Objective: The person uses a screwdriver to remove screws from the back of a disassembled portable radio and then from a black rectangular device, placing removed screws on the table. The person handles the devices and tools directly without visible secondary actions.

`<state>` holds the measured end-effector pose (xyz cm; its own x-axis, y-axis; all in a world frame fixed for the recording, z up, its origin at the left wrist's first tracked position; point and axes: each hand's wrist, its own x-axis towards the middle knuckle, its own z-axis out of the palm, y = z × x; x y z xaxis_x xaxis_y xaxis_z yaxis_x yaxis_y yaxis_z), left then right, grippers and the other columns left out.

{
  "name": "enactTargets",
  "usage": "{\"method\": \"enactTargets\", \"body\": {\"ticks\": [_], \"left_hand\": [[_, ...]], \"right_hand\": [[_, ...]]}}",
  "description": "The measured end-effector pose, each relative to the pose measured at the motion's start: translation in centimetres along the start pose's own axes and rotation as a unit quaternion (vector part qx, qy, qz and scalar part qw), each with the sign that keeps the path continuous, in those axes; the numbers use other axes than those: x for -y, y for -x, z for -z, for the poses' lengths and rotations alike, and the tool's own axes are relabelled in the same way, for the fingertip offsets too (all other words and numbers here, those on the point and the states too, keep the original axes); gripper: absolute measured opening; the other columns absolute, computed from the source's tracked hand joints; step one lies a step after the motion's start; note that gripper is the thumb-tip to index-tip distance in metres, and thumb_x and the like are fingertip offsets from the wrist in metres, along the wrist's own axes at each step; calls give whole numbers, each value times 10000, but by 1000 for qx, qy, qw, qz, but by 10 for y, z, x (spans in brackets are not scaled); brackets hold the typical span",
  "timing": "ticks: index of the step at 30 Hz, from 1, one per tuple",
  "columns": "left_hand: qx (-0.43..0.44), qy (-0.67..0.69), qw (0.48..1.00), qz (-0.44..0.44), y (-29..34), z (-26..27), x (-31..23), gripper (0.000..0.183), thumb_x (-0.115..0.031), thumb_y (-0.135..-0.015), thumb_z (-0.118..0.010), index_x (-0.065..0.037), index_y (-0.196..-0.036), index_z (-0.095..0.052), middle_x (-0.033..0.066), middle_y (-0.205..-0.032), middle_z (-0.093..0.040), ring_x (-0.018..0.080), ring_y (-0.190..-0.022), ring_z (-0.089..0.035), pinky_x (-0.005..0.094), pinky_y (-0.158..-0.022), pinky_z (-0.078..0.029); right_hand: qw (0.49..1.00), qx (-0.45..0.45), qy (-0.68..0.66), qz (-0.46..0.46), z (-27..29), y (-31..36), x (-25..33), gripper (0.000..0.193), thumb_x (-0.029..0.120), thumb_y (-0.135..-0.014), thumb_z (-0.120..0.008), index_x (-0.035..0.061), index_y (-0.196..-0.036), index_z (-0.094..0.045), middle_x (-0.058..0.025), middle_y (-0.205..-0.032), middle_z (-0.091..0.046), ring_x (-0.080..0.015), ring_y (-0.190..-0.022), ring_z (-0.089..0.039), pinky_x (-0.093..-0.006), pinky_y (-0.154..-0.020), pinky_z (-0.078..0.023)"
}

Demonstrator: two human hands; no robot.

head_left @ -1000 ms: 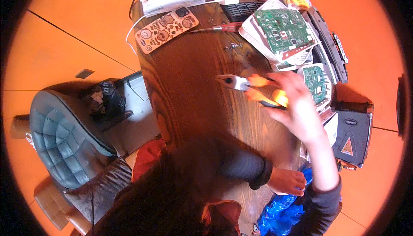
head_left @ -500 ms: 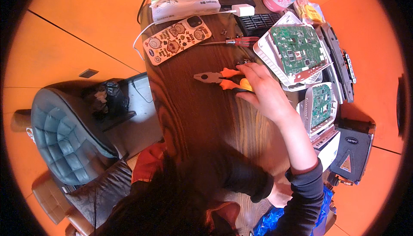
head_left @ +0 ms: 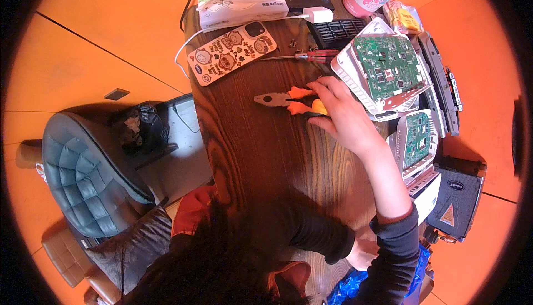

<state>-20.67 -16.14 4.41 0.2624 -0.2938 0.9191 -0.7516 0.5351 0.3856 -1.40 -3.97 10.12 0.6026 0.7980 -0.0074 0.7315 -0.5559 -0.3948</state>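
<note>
The right hand [head_left: 344,117] rests its curled fingers on the orange handles of pliers [head_left: 288,100] lying flat on the wooden worktop [head_left: 261,155], while the left hand [head_left: 363,252] sits half hidden, its grip unclear.

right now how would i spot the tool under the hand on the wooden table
On the dark brown wooden table, look just below the cartoon-patterned phone. The steel-nosed pliers lie there, jaws pointing left, with the right hand on their handles. They alone have orange grips; the nearby screwdriver is red-handled.
</note>
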Motion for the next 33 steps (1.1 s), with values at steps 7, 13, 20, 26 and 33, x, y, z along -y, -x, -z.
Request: {"method": "enactTargets", "body": {"ticks": [7,13,20,26,33], "left_hand": [[-5,-4,1000,4,-1,1,0,308,-51,-733,-555,-32,-1041,-558,138,-1012,-559,305,-999,-512,399,-899,-398],[-14,-8,1000,5,-2,10,-3,321,-43,-730,-556,-31,-1051,-558,140,-1022,-559,306,-1006,-511,398,-906,-397],[-24,-16,1000,12,-3,16,-5,336,-33,-726,-558,-29,-1063,-557,142,-1033,-560,308,-1015,-510,396,-913,-394],[-27,-24,999,22,-3,10,0,350,-24,-723,-559,-28,-1073,-556,144,-1043,-561,309,-1022,-509,395,-920,-393],[0,-27,998,48,-2,-8,1,365,-14,-720,-560,-27,-1084,-556,147,-1055,-562,311,-1030,-508,394,-928,-391]], "right_hand": [[1000,-9,1,14,-1,-4,-3,567,98,-680,-717,23,-1189,-480,-124,-1189,-469,-316,-1105,-463,-383,-893,-437],[999,-25,8,21,-3,-5,-4,575,103,-674,-720,32,-1197,-490,-108,-1191,-484,-295,-1104,-471,-376,-896,-437],[999,-39,20,8,-5,-1,-4,592,124,-664,-729,44,-1204,-500,-99,-1191,-512,-286,-1107,-478,-360,-903,-444],[996,-63,63,17,-1,-2,11,613,138,-678,-723,55,-1236,-483,-111,-1254,-494,-295,-1140,-478,-361,-914,-451],[970,-72,225,64,67,80,63,527,69,-707,-581,42,-1228,-505,-106,-1171,-566,-224,-1060,-569,-289,-733,-541]]}}
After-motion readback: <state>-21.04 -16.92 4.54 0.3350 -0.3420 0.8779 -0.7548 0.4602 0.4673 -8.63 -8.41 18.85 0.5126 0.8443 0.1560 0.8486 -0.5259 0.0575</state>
